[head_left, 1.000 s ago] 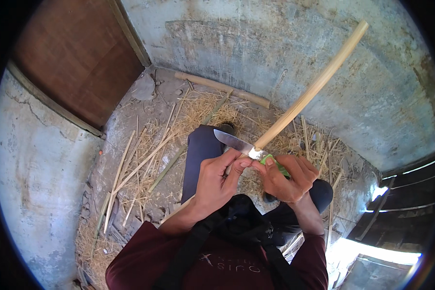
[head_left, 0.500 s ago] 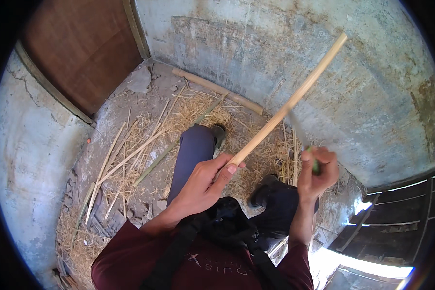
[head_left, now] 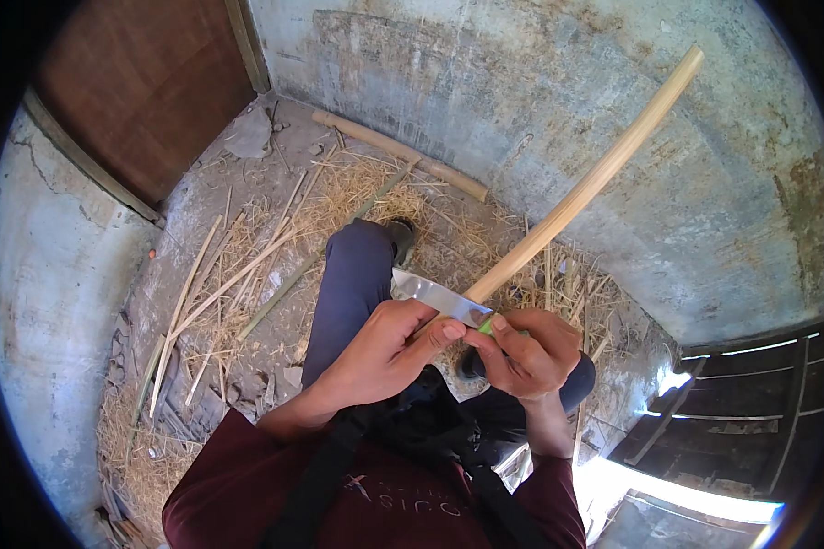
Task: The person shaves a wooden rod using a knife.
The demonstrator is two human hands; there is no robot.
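Note:
A long pale strip of bamboo (head_left: 595, 183) slants up to the right in front of me, its near end in the grip of my left hand (head_left: 389, 352). My right hand (head_left: 531, 352) is closed round the green handle of a knife (head_left: 442, 298). The blade lies across the strip close to my left fingers, its tip pointing left. Both hands are close together, above my knees. My fingers cover the strip's lower end and most of the knife's handle.
Straw and shavings (head_left: 339, 201) cover much of the floor. Several thin bamboo strips (head_left: 192, 288) lie at the left. A thick bamboo pole (head_left: 403, 156) rests along the foot of the stained wall (head_left: 412, 82). A brown door panel (head_left: 146, 82) stands far left, dark slats (head_left: 732, 412) at right.
My right hand has brought the knife down and left along the strip to beside my left hand. The strip's far end has shifted right and slightly up.

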